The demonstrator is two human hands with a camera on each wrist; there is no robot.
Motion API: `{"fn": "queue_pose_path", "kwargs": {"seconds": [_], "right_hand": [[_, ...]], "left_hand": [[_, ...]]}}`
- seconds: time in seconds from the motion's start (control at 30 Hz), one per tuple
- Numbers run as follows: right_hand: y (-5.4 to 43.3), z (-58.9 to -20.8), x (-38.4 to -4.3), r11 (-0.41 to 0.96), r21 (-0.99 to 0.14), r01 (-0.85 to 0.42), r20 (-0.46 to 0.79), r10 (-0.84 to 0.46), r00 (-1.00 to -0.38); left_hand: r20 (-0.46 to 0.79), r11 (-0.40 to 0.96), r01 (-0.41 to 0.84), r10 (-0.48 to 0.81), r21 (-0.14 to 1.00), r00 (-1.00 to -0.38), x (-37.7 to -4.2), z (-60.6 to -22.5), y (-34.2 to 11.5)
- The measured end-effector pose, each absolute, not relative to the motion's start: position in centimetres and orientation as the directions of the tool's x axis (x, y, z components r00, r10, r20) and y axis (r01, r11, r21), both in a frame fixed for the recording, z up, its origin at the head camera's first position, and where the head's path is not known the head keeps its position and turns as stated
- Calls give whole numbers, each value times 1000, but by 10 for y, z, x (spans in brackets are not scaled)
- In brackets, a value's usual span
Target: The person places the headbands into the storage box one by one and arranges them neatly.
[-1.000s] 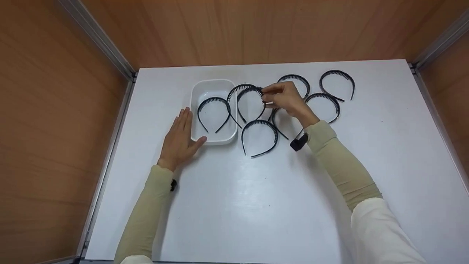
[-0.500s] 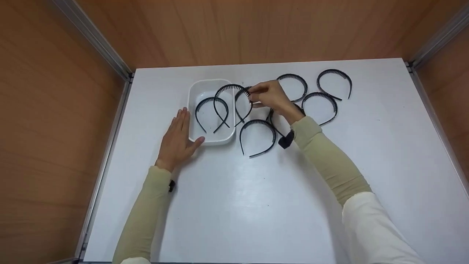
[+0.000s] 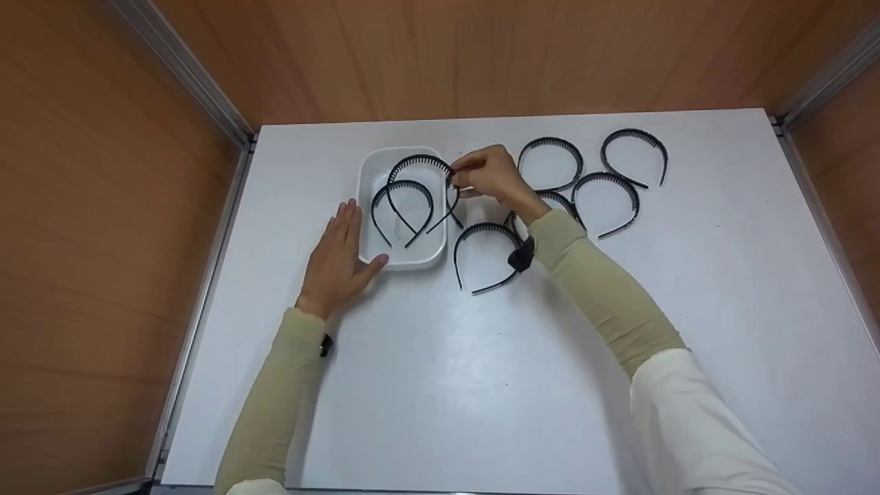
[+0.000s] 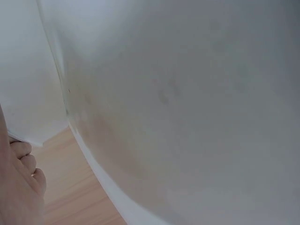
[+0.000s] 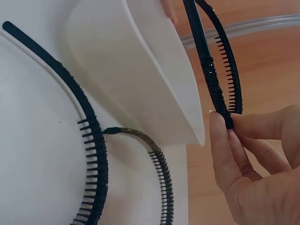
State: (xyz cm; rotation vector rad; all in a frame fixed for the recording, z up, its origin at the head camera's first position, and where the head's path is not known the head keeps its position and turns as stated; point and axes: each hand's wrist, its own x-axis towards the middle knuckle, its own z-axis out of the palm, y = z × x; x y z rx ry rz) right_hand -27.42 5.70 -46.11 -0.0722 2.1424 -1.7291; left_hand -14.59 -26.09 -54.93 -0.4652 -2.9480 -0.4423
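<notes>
My right hand (image 3: 491, 175) pinches a black toothed headband (image 3: 421, 159) by its right side and holds it over the right part of a white plastic tub (image 3: 412, 265). In the right wrist view, the thumb and fingertips grip the headband (image 5: 213, 84) above the tub wall (image 5: 117, 61). Another black headband (image 3: 402, 183) is in the tub. My left hand (image 3: 333, 258) lies with straight fingers along the tub's left side, its thumb at the front corner. In the left wrist view, only part of that hand (image 4: 21, 187) shows at the edge.
Right of the tub, several more headbands lie on the white table (image 3: 440, 399): one in front (image 3: 487, 227), one at the back (image 3: 550, 141), one far right (image 3: 634, 133) and one below it (image 3: 605, 177). Another is partly hidden by the right arm. Wooden panels (image 3: 481, 62) surround the table.
My right hand has carried the pinched headband leftward, from beside the tub's right edge to over the tub. The left hand has stayed against the tub's side.
</notes>
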Motion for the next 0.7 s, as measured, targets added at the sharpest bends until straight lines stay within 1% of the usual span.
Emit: {"fn": "queue_pose_path", "kwargs": {"seconds": [0.13, 0.4, 0.53, 0.7], "right_hand": [[47, -461, -277, 263, -950, 166, -240, -282, -929], [25, -464, -284, 402, -913, 67, -181, -253, -950], [13, -465, -286, 474, -881, 14, -144, -239, -960], [1, -466, -287, 582, -808, -89, -65, -238, -969]], "left_hand": [[163, 913, 311, 276, 263, -947, -147, -550, -261], [187, 908, 316, 272, 275, -944, -147, -553, -260], [176, 910, 314, 274, 270, -946, -147, -553, -260], [171, 910, 316, 278, 266, -945, -147, -550, -260]]}}
